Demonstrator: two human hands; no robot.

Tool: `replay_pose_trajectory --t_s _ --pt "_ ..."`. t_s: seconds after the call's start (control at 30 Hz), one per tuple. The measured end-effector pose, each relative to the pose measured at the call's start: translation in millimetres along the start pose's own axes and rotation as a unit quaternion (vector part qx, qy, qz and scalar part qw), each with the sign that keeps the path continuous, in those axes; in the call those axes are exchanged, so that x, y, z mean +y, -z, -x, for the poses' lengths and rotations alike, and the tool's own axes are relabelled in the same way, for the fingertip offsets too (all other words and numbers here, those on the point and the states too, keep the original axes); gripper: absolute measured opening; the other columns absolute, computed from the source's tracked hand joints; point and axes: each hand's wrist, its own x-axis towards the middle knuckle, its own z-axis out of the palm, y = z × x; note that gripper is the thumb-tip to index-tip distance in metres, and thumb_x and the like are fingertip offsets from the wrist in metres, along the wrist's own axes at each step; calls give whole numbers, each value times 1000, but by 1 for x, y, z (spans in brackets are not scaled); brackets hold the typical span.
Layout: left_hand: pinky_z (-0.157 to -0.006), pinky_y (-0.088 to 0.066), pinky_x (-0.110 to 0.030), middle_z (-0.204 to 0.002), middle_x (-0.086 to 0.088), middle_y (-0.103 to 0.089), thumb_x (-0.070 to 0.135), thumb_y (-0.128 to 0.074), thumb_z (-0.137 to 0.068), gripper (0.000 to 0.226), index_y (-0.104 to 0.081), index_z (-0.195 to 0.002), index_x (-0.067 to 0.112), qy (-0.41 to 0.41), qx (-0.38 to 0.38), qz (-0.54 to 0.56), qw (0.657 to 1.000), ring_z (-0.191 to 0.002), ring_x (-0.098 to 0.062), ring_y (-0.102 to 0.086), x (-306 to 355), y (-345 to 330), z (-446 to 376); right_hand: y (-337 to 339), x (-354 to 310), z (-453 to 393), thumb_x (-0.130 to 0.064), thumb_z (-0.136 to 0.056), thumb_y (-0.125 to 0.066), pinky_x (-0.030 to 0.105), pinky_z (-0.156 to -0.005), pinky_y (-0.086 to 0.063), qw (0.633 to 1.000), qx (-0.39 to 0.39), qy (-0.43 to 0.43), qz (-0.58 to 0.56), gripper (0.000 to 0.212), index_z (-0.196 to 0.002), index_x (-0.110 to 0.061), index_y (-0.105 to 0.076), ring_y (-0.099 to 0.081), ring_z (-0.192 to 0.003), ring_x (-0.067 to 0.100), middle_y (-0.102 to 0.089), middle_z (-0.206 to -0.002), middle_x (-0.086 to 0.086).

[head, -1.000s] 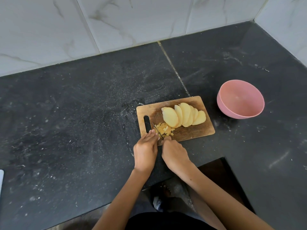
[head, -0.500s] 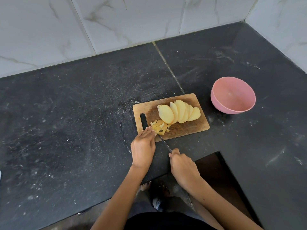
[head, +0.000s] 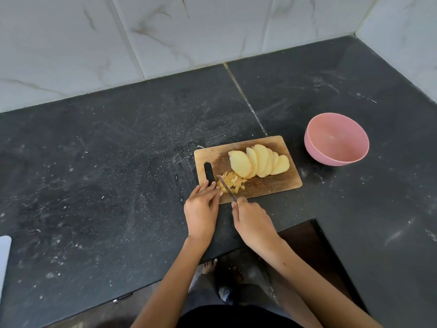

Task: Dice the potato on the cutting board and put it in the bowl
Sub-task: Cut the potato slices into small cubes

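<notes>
Altogether: two hands (head: 227,214); one knife (head: 226,187); one bowl (head: 336,138)

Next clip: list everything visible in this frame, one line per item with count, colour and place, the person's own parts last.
cutting board: one, brown wood, on the counter.
potato slices: about six, pale yellow, fanned across the board.
diced potato: one small pile, yellow, board's near left corner.
knife: one, blade over the pile.
bowl: one, pink, right of the board, nothing visible inside.
counter: one, black, dusty.
wall tiles: white marble, behind the counter.
white object: one, left edge, cropped.
left hand: fingertips resting by the pile.
right hand: grips the knife.
</notes>
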Motion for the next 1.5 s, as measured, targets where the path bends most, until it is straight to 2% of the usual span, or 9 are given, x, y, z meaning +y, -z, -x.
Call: replay_pose_trajectory --t_s 0.1,0.23,0.43,0.83,1.0,1.13,1.23,1.37,1.5 --pt "-100 -43 -27 -99 -6 -73 -2 -75 -76 18 -77 -92 8 -3 -1 8 1000 -105 -20 -65 1 -1 1 -3 -4 -5 -31 -105 -28 31 -67 -39 1000 -8 -3 13 32 -115 -9 -49 -63 -96 28 -64 -104 10" --pt "-98 -46 -29 -96 -5 -73 -5 -75 -75 19 -77 -89 8 -1 6 23 1000 -104 -17 -65 2 -1 1 -6 -6 -8 -27 -105 -28 31 -66 -38 999 -18 -17 33 29 -115 -8 -48 -64 -97 29 -65 -104 11" --pt "-95 -45 -24 -95 -9 -73 -11 -77 -69 26 -76 -90 4 -22 5 25 999 -97 -18 -67 1 -1 -1 -7 -14 -12 -15 -103 -35 35 -74 -43 997 -42 -45 52 19 -118 -6 -44 -62 -105 31 -63 -112 13" --pt "-86 -53 -32 -93 -10 -73 -11 -78 -66 24 -76 -86 2 -39 10 23 999 -91 -19 -69 3 -1 -1 -5 -21 -20 -9 -101 -33 41 -87 -46 993 -79 -65 67 24 -124 -4 -41 -57 -113 33 -58 -122 16" --pt "-87 -53 -30 -91 -10 -73 -11 -79 -65 23 -76 -84 2 -36 20 14 999 -89 -19 -70 6 -2 0 -6 -14 -17 -11 -102 -34 40 -82 -46 994 -75 -50 69 23 -122 -5 -41 -59 -111 34 -60 -119 16" --pt "-83 -55 -32 -89 -10 -74 -10 -79 -66 20 -76 -81 3 -41 23 5 999 -88 -19 -71 7 -2 0 -10 -3 -5 -18 -104 -32 33 -71 -40 995 -65 -40 66 22 -121 -7 -42 -62 -105 31 -63 -114 14" --pt "-81 -56 -33 -88 -9 -74 -9 -79 -66 17 -76 -79 3 -47 25 -1 999 -87 -20 -71 7 -3 0 -11 6 7 -16 -104 -34 31 -69 -38 994 -71 -42 68 19 -118 -8 -42 -63 -103 29 -64 -111 14" --pt "-82 -57 -35 -89 -9 -74 -7 -77 -69 15 -76 -77 5 -45 16 -8 999 -89 -21 -71 7 -3 0 -10 15 17 -14 -104 -32 32 -68 -38 993 -77 -40 76 20 -120 -7 -41 -63 -103 30 -64 -110 13" --pt "-90 -53 -41 -90 -8 -74 -3 -77 -72 11 -77 -80 6 -33 -2 -27 999 -95 -25 -69 5 -1 -3 -4 27 24 -26 -105 -28 32 -66 -37 995 -75 -29 54 28 -114 -7 -46 -63 -96 31 -64 -103 12"
